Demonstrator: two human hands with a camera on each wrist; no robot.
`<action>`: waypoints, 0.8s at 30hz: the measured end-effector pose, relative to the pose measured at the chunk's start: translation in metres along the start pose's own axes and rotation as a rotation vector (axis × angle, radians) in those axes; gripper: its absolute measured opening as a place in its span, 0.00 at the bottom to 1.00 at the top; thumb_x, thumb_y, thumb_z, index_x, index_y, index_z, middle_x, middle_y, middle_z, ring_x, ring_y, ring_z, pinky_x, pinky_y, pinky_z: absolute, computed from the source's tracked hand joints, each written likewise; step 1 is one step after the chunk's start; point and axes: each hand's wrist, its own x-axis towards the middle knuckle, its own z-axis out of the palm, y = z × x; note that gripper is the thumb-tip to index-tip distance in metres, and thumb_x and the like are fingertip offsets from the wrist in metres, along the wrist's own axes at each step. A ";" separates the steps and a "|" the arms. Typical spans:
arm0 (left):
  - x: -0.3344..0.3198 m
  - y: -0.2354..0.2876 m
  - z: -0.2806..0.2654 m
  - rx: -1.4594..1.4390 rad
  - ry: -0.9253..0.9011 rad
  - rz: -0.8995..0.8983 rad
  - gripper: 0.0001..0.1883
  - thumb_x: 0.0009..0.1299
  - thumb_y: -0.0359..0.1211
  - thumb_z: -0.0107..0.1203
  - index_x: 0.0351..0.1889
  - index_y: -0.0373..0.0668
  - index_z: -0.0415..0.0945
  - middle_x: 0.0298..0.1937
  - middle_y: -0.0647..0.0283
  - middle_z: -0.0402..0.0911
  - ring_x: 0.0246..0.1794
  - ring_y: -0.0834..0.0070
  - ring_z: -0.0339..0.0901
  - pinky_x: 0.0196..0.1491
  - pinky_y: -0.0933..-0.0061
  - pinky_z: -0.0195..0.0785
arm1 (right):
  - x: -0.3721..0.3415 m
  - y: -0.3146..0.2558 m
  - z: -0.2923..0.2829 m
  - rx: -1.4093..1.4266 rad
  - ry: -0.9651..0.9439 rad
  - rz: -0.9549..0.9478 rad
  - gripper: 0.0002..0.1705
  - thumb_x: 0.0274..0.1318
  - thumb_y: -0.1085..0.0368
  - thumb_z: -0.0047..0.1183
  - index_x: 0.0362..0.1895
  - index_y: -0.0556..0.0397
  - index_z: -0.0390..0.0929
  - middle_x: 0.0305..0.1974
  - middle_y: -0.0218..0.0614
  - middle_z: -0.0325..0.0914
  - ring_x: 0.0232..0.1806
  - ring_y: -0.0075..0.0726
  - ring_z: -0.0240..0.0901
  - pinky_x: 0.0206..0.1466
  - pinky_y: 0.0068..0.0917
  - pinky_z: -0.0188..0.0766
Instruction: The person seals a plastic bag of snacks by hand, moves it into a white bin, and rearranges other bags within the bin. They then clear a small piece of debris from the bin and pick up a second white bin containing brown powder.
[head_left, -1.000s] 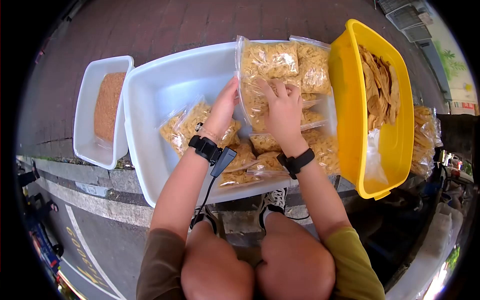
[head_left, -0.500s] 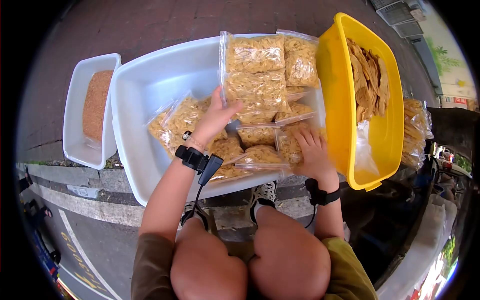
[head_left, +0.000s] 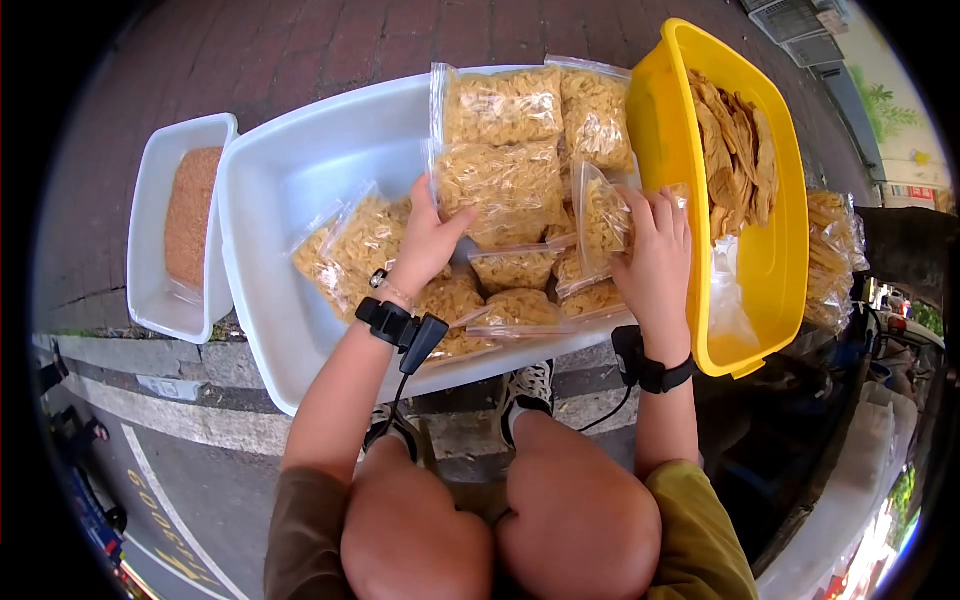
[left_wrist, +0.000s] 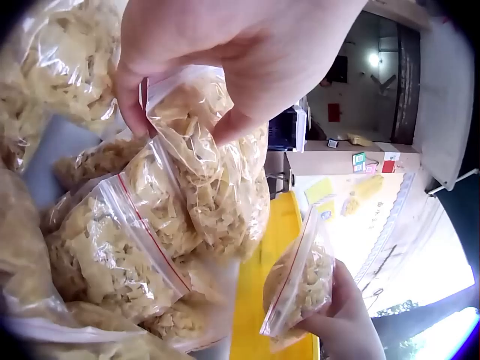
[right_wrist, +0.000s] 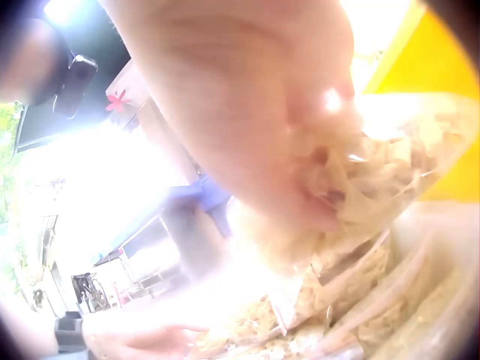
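My left hand [head_left: 432,240] is at the left edge of the stacked zip bags in a large white tub [head_left: 320,150]. In the left wrist view its thumb and fingers pinch the edge of a clear bag of pale yellow, shredded dried food [left_wrist: 202,161]. My right hand [head_left: 658,250] grips a smaller zip bag [head_left: 602,222] of the same food and holds it tilted upright at the tub's right side. That bag's red-lined seal shows in the left wrist view. Glare washes out much of the right wrist view, where the hand covers part of its bag.
Several more filled bags [head_left: 360,250] lie in the tub's lower half. A yellow tub [head_left: 670,120] with long tan dried pieces [head_left: 735,150] stands close on the right, with bagged goods [head_left: 830,260] beyond it. On the left stands a small white tub [head_left: 150,230] of reddish-brown grains [head_left: 192,215].
My right hand has gone from the upper stack down to the tub's lower right and lifted a bag there. The left hand has stayed by the stack's left edge, its thumb now over a bag.
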 end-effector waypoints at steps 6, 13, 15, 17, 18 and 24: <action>-0.005 0.007 -0.002 -0.029 -0.035 -0.005 0.42 0.69 0.34 0.55 0.70 0.28 0.38 0.65 0.46 0.61 0.65 0.65 0.61 0.66 0.70 0.54 | 0.020 0.019 0.075 0.049 -0.148 -0.085 0.42 0.34 0.75 0.60 0.61 0.48 0.64 0.58 0.44 0.64 0.68 0.58 0.52 0.71 0.53 0.47; 0.013 -0.025 0.024 0.024 -0.034 0.147 0.43 0.73 0.35 0.51 0.73 0.31 0.29 0.74 0.47 0.43 0.74 0.66 0.44 0.72 0.71 0.41 | 0.017 0.015 0.070 -0.157 -0.126 0.065 0.49 0.30 0.71 0.64 0.65 0.45 0.60 0.63 0.44 0.58 0.70 0.58 0.46 0.72 0.56 0.41; 0.010 -0.019 0.024 0.026 0.021 0.195 0.42 0.73 0.39 0.51 0.73 0.31 0.33 0.73 0.44 0.46 0.73 0.62 0.47 0.72 0.68 0.42 | 0.012 0.012 0.066 -0.122 -0.078 0.090 0.51 0.30 0.68 0.66 0.66 0.45 0.59 0.64 0.45 0.55 0.70 0.58 0.45 0.72 0.53 0.42; 0.005 -0.008 0.009 0.154 0.032 0.085 0.41 0.73 0.41 0.51 0.73 0.31 0.39 0.70 0.43 0.50 0.71 0.58 0.50 0.71 0.66 0.44 | 0.003 0.005 0.058 -0.135 -0.040 0.084 0.48 0.33 0.67 0.66 0.65 0.47 0.59 0.62 0.46 0.57 0.68 0.58 0.49 0.69 0.51 0.47; 0.001 0.000 0.000 0.277 0.037 -0.028 0.39 0.72 0.43 0.51 0.72 0.32 0.44 0.68 0.42 0.54 0.69 0.55 0.53 0.70 0.64 0.47 | -0.003 0.000 0.052 -0.072 -0.046 0.114 0.46 0.35 0.67 0.66 0.64 0.48 0.60 0.61 0.46 0.59 0.65 0.58 0.52 0.66 0.50 0.50; -0.023 0.013 -0.072 0.742 -0.017 -0.042 0.39 0.63 0.47 0.59 0.67 0.36 0.58 0.65 0.45 0.59 0.66 0.50 0.56 0.67 0.58 0.51 | -0.059 -0.045 0.034 0.478 -0.469 -0.215 0.26 0.43 0.67 0.61 0.52 0.49 0.72 0.49 0.40 0.74 0.49 0.48 0.71 0.51 0.40 0.70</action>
